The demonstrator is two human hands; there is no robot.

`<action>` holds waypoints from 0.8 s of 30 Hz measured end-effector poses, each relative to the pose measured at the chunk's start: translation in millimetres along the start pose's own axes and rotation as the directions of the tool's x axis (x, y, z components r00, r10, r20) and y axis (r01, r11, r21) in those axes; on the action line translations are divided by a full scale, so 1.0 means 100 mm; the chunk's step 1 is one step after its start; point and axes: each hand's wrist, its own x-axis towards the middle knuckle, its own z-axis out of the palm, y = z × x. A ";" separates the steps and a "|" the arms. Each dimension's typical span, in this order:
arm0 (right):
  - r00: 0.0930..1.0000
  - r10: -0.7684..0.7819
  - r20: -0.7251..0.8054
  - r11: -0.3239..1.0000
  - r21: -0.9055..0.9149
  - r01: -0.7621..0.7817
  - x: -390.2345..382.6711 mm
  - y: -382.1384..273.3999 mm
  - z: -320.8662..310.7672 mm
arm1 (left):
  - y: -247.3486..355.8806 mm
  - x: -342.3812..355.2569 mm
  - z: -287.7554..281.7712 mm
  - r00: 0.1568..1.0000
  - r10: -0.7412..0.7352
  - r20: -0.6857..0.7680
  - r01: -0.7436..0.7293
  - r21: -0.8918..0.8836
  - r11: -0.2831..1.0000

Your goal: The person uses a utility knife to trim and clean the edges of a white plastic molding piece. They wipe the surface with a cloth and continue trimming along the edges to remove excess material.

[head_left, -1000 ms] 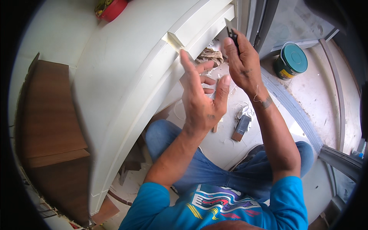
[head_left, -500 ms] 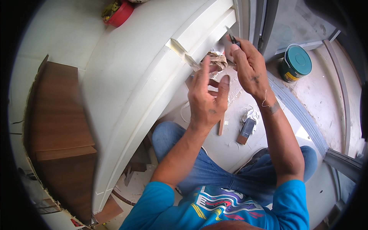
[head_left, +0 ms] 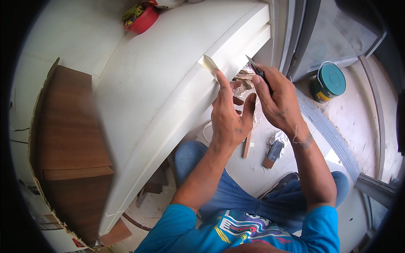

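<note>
A utility knife [head_left: 262, 76] with a black handle is gripped in my right hand [head_left: 280, 95], its bare blade pointing up and to the left. My left hand [head_left: 230, 114] is raised beside it with thumb and fingers apart. The left index fingertip lies at a pale notch [head_left: 208, 66] cut in the edge of a large white panel [head_left: 164, 80]; whether it touches the panel I cannot tell. The other left fingers are partly hidden behind the hand and below the panel's edge. A gap separates the blade from my left hand.
Below my hands, a dark block with a brown end [head_left: 274, 152] and a thin wooden strip [head_left: 247, 144] lie on the floor. A lidded green bucket [head_left: 331, 80] stands right, past a metal track [head_left: 325, 122]. Brown boards [head_left: 71, 126] stand left; a red bowl [head_left: 145, 20] rests on top.
My right hand has come down and toward me with the knife. My left index finger has moved closer to the notch. The whole view has shifted slightly.
</note>
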 end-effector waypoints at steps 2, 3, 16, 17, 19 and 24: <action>0.996 -0.001 0.085 1.000 0.025 -0.001 -0.02 -0.11 -0.01 | 0.10 -0.04 -0.12 0.995 -0.095 0.037 0.093 0.047 0.995; 0.992 0.001 0.129 1.000 0.025 -0.004 -0.05 -0.15 -0.03 | 0.09 -0.06 -0.14 0.995 -0.091 0.029 0.091 0.017 0.996; 0.973 -0.086 0.216 0.993 -0.059 0.101 0.01 -0.19 0.26 | 0.04 -0.10 -0.30 0.964 -0.265 -0.040 0.248 -0.239 0.939; 0.977 -0.092 0.194 0.993 -0.058 0.105 0.02 -0.19 0.29 | 0.11 -0.09 -0.35 0.940 -0.342 -0.004 0.327 -0.281 0.902; 0.979 -0.098 0.177 0.989 -0.090 0.115 0.06 -0.21 0.32 | 0.11 -0.10 -0.39 0.913 -0.404 0.062 0.402 -0.310 0.861; 0.981 -0.069 0.180 0.985 -0.142 0.095 0.10 -0.26 0.33 | 0.03 -0.13 -0.41 0.923 -0.362 0.128 0.384 -0.340 0.858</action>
